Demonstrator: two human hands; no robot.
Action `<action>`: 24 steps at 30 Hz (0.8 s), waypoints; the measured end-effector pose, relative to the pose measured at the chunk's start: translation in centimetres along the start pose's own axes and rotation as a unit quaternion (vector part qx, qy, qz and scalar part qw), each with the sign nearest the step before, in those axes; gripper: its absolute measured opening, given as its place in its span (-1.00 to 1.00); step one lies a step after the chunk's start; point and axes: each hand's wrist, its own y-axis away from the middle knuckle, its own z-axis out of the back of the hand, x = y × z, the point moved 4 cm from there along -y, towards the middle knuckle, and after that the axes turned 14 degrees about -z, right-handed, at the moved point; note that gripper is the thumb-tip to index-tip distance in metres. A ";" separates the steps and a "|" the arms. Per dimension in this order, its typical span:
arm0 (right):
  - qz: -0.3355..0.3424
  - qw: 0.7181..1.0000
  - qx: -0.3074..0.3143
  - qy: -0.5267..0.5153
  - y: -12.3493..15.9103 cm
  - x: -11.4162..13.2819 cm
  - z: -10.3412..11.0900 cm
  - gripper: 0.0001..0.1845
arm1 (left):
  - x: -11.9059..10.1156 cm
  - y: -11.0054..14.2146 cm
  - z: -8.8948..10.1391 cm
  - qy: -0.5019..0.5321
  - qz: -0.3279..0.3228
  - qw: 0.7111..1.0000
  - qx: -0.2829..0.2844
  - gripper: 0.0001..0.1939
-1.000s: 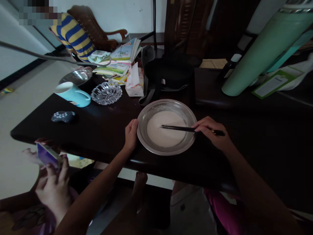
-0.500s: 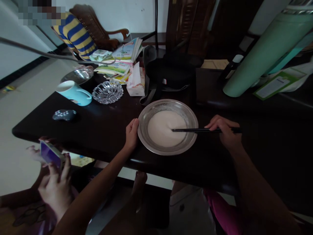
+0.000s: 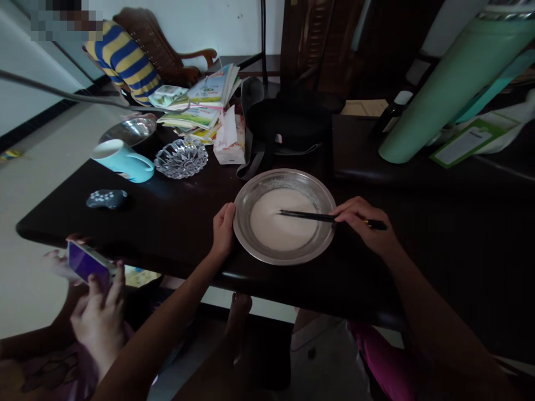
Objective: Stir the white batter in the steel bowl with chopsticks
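Black slim chopsticks (image 3: pixel 309 215), clasped by the right hand (image 3: pixel 363 220), apparently stir whitish liquid (image 3: pixel 278 231); the left hand (image 3: pixel 224 229) grips the round steel bowl (image 3: pixel 243 238) on the dark table (image 3: pixel 175 223). Further strokes need steadiness.

This looks like a home, probably a living room: beyond the left fingers (image 3: pixel 228 211), a mug (image 3: pixel 123 161), glass dish (image 3: pixel 181 160), tissue box (image 3: pixel 230 150) and books (image 3: pixel 209 92) share a dark table (image 3: pixel 184 223), with a wooden armchair (image 3: pixel 140 33) farther off. Below those fingers shows a bare foot (image 3: pixel 241 304); past the right fingers (image 3: pixel 350 209) is a green flask (image 3: pixel 451 83).
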 end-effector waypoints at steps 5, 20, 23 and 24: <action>-0.009 0.997 -0.045 -0.057 0.0 -0.2 0.6 -0.59 | 0.1 0.0 0.0 -0.004 0.002 1.000 0.005 -0.56; 0.015 1.000 -0.011 0.012 -0.1 0.1 -0.1 -0.79 | -0.2 -0.1 0.0 -0.004 -0.010 1.000 0.002 -0.55; -0.004 0.997 -0.066 -0.035 0.0 0.0 0.6 -0.65 | -0.1 -0.1 -0.1 -0.002 -0.005 1.000 0.004 -0.55; -0.006 0.997 -0.060 -0.046 0.0 -0.1 0.5 -0.62 | -0.1 -0.1 -0.1 -0.002 -0.003 1.000 0.004 -0.55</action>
